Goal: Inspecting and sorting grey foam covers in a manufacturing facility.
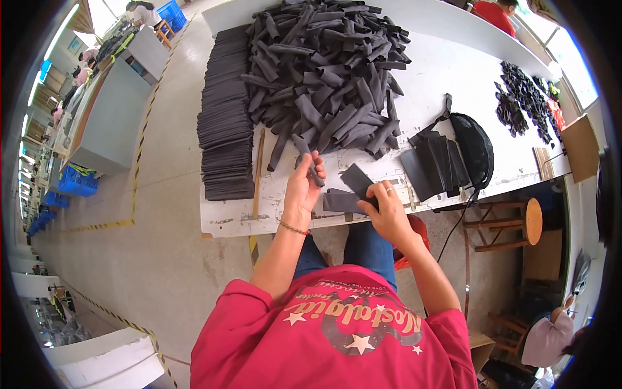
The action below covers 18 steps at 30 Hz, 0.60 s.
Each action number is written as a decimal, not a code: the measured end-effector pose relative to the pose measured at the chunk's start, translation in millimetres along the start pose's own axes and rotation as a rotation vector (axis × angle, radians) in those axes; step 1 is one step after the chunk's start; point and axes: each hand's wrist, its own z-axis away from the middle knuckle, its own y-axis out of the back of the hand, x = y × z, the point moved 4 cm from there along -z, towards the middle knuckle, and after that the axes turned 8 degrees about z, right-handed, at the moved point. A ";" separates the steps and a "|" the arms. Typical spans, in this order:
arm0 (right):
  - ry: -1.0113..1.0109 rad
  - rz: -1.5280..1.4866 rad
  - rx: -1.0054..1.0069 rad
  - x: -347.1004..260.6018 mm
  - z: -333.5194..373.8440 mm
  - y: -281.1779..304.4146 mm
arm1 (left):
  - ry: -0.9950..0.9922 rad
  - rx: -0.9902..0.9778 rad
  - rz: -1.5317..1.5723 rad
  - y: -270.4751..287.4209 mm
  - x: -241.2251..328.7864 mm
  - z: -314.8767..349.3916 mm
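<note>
The work looks to be under way with plenty in both states: on the bench (pixel 447 81) a big loose heap (pixel 330 71) of dark grey, rolled-up fabric tubes lies at the far side, while a long packed row (pixel 225 117) of flat dark pieces runs along the left edge; the row is tidy and tightly set, the heap is jumbled, and which of them counts as finished I cannot tell for sure; neither can be counted from here; the left hand (pixel 302 180), palm turned up at the near edge of the heap, has its fingers (pixel 318 160) curled in around one dark tube (pixel 315 176), with little gap left; the right hand (pixel 387 209) has its fingers (pixel 377 190) closed in a pinch on the near end of a flat strip (pixel 355 177), which points away toward the heap; more flat pieces (pixel 341 201) lie just beside that hand, near the front edge; so at least one tube and one flat strip are in hand, judged part-way through handling; farther right, a fanned set (pixel 431 167) of flat pieces lies beside a black bag (pixel 475 148); a wooden stick (pixel 258 170) lies between row and heap
</note>
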 end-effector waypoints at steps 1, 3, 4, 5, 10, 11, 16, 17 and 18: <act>0.033 0.063 -0.024 -3.2 0.3 -1.2 | -0.046 -0.016 -0.090 -0.2 0.9 0.3; 0.024 0.046 0.033 -7.8 2.0 1.1 | -0.085 -0.033 -0.181 -14.4 -2.2 6.4; 0.014 0.030 0.089 -7.6 3.3 3.9 | -0.048 0.024 -0.160 -24.6 -6.6 13.1; 0.016 0.028 0.090 -7.2 3.4 5.3 | -0.021 0.082 -0.139 -31.9 -7.0 20.0; -0.028 -0.090 0.114 -4.6 5.4 8.4 | 0.045 0.051 -0.235 -23.3 -6.3 22.8; -0.031 -0.090 0.116 -3.8 6.1 8.7 | 0.037 0.028 -0.237 -24.0 -7.8 22.6; 0.087 0.042 0.144 -7.4 6.9 11.5 | 0.031 0.030 -0.248 -18.1 -11.6 18.0; 0.085 0.042 0.145 -7.8 6.4 11.5 | 0.031 0.039 -0.229 -19.2 -13.1 17.3; 0.104 0.093 0.159 -9.8 5.4 11.6 | 0.033 0.039 -0.230 -20.1 -14.7 17.8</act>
